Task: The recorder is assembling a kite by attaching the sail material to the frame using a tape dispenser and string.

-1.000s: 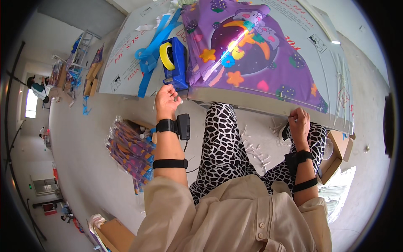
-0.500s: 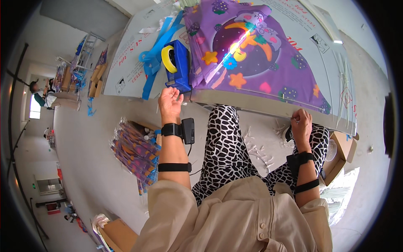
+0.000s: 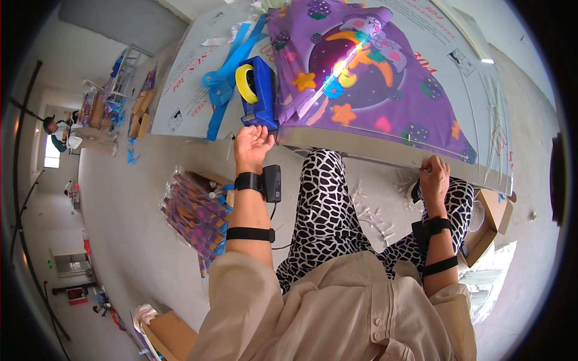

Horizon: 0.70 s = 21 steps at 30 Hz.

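My left hand is palm up with its fingers loosely curled and apart, right at the near end of a blue tape dispenser that carries a yellow roll of tape. No object shows in that hand. Over by the table's near edge, my right hand is closed with the fingers pinched; anything in them is hidden. Between and beyond the hands lies a purple triangular printed sheet, kite-like, with stars, a moon and cartoon figures. A thin clear rod lies along its near edge.
Blue ribbon lies left of the dispenser, and thin white rods lie at the table's right. Wrapped purple bundles, white plastic pieces and an opened carton are on the floor. Another person stands far left.
My left hand has shifted slightly right, closer to the near end of the tape dispenser. My right hand has stayed almost in place.
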Each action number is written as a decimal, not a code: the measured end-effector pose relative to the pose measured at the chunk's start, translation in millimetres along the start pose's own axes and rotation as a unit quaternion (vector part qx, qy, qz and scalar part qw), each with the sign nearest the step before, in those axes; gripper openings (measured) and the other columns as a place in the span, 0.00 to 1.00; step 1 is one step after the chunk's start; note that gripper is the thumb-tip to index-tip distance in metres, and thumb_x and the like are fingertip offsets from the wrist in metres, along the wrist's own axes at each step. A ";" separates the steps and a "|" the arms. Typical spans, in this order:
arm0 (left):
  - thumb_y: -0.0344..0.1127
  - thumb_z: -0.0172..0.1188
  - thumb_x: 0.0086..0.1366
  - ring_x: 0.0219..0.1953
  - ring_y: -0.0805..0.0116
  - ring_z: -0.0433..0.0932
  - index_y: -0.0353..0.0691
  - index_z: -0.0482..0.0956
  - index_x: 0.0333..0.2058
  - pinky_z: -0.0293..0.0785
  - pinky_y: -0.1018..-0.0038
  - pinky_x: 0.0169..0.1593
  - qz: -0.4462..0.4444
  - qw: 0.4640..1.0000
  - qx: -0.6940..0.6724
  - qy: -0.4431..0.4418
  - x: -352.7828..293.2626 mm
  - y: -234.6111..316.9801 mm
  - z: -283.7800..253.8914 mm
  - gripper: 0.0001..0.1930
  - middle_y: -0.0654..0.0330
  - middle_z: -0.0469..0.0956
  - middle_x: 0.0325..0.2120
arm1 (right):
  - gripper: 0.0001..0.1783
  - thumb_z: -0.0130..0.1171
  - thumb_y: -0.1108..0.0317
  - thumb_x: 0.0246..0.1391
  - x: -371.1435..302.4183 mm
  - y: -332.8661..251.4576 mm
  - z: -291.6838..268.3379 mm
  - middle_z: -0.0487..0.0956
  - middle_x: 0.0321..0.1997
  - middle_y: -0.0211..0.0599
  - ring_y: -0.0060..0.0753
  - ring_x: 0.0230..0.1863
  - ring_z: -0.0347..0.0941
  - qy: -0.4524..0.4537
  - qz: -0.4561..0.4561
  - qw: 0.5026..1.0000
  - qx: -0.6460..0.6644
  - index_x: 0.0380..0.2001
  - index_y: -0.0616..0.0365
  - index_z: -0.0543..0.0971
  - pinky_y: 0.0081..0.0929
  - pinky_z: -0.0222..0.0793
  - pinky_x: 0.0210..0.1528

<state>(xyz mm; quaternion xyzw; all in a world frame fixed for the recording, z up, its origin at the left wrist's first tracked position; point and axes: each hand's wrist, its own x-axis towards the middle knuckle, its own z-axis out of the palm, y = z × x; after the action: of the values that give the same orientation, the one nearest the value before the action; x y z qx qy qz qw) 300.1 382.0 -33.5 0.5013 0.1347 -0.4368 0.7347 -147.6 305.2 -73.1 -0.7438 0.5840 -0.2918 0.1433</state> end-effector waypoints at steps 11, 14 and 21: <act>0.25 0.52 0.61 0.40 0.60 0.66 0.31 0.64 0.34 0.67 0.47 0.58 -0.002 0.995 -0.094 -0.016 9.5 -4.7 3.3 0.06 0.56 0.63 0.36 | 0.08 0.53 0.79 0.36 -0.8 2.2 2.5 0.70 0.25 0.37 0.44 0.33 0.66 -0.001 0.000 1.000 0.000 0.24 0.56 0.71 0.38 0.63 0.35; 0.26 0.52 0.63 0.41 0.59 0.68 0.29 0.66 0.34 0.70 0.49 0.56 0.062 0.997 -0.026 -0.022 1.1 -13.1 2.5 0.06 0.54 0.65 0.35 | 0.08 0.53 0.79 0.37 -1.5 4.1 1.7 0.70 0.25 0.37 0.44 0.33 0.66 0.001 0.005 1.000 0.002 0.24 0.56 0.71 0.38 0.63 0.35; 0.24 0.51 0.64 0.36 0.53 0.76 0.26 0.69 0.34 0.77 0.50 0.48 0.208 0.958 0.188 -0.062 4.2 -7.8 -3.6 0.05 0.49 0.73 0.32 | 0.08 0.52 0.80 0.36 -0.7 2.5 1.5 0.70 0.24 0.37 0.44 0.32 0.66 0.010 -0.011 1.000 -0.001 0.24 0.56 0.71 0.39 0.63 0.35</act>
<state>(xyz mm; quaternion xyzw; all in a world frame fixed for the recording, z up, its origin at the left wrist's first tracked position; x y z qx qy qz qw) 297.4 382.1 -42.7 0.6192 -0.1029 -0.3216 0.7090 -148.7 305.0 -75.9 -0.7474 0.5774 -0.3006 0.1331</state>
